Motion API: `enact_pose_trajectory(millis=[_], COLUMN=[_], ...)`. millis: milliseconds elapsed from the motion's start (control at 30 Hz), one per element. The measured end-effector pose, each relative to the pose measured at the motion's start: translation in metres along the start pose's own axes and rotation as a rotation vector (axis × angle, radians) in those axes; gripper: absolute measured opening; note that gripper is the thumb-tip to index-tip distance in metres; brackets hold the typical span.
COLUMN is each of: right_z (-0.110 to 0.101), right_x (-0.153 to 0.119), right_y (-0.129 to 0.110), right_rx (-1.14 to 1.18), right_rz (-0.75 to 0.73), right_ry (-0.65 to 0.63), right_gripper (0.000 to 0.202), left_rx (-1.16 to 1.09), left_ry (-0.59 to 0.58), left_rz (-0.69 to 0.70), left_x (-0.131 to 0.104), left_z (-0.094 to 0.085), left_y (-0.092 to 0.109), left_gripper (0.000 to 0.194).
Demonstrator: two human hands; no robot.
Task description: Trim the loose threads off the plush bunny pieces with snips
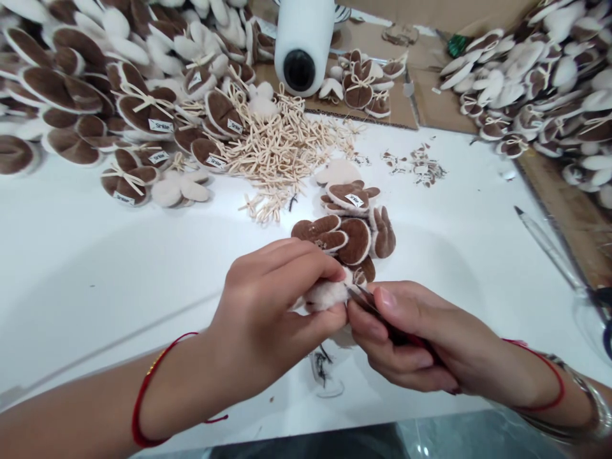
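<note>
Between the thumb and fingers of my left hand (268, 312) is a small fluffy off-white plush piece (327, 294). My right hand (415, 331) is closed around a pair of dark-handled thread snips (366, 303). Their pointed blades touch the right end of the plush piece, close to my left fingertips. Just beyond the hands lies a small group of brown plush pieces with white edges (356, 239), one bearing a printed label (354, 200). Below my hands sits a little clump of black and white thread (322, 370).
A large pile of brown and white plush pieces (71, 89) fills the back left, beside a heap of cream bows (282, 143). Behind them stands a white thread cone (306, 38). Small labels (421, 167), scissors (549, 248) and another plush pile (535, 83) lie to the right.
</note>
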State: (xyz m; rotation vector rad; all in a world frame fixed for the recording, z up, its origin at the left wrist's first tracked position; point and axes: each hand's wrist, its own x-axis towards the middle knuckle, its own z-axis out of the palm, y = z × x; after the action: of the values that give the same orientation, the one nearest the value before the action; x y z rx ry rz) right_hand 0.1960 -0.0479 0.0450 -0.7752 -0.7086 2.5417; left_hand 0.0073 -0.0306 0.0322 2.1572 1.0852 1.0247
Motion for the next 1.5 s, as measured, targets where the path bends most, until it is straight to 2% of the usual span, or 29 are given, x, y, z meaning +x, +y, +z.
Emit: enact_pose_trajectory(millis=[133,267,400,500,600,700,800,1000,1067,1267,1500], right_z=[0.000,0.002,0.002,-0.002,-0.005,-0.004,-0.002,-0.001,-0.001,-0.002,-0.006], right_x=[0.001,-0.005,-0.011,-0.006,0.002,0.005,0.004,0.004,0.004,0.003,0.004], right_y=[0.001,-0.009,-0.019,-0.016,-0.009,-0.005,-0.006,-0.008,-0.007,-0.005,-0.008], right_rx=[0.010,0.019,-0.016,-0.195,-0.454,-0.681,-0.769,-0.766,-0.734,-0.498,-0.358], right_rz=[0.000,-0.037,-0.178,-0.305,-0.318,-0.321,-0.384,-0.380,-0.374,-0.288,-0.317], right_ry=[0.012,0.046,0.186,0.342,0.485,0.568,0.624,0.707,0.688,0.579,0.628], right_gripper=[0.036,0.038,0.038,0.032,0.019,0.018,0.012,0.020,0.021,0.023,0.021], left_rx=[0.024,0.050,0.051,0.021,-0.051,-0.086,-0.094,-0.149,-0.109,0.043,0.063], left_ry=[0.002,-0.019,-0.030,-0.025,-0.021,0.000,0.011,0.057,0.064,0.057,0.048], left_rz=[0.014,0.043,0.005,-0.076,-0.118,-0.125,-0.105,-0.095,-0.075,0.010,0.006], left_x=[-0.003,-0.008,-0.006,-0.002,0.001,0.003,0.005,0.006,0.006,0.007,0.007], left_z=[0.004,0.010,0.008,0.002,0.000,0.001,0.001,-0.002,-0.003,-0.002,-0.004], left_y=[-0.004,-0.009,-0.007,-0.003,-0.002,-0.003,-0.005,-0.006,-0.006,-0.007,-0.010], left_gripper=[0.014,0.013,0.011,0.011,0.014,0.015,0.015,0.012,0.007,0.009,0.015])
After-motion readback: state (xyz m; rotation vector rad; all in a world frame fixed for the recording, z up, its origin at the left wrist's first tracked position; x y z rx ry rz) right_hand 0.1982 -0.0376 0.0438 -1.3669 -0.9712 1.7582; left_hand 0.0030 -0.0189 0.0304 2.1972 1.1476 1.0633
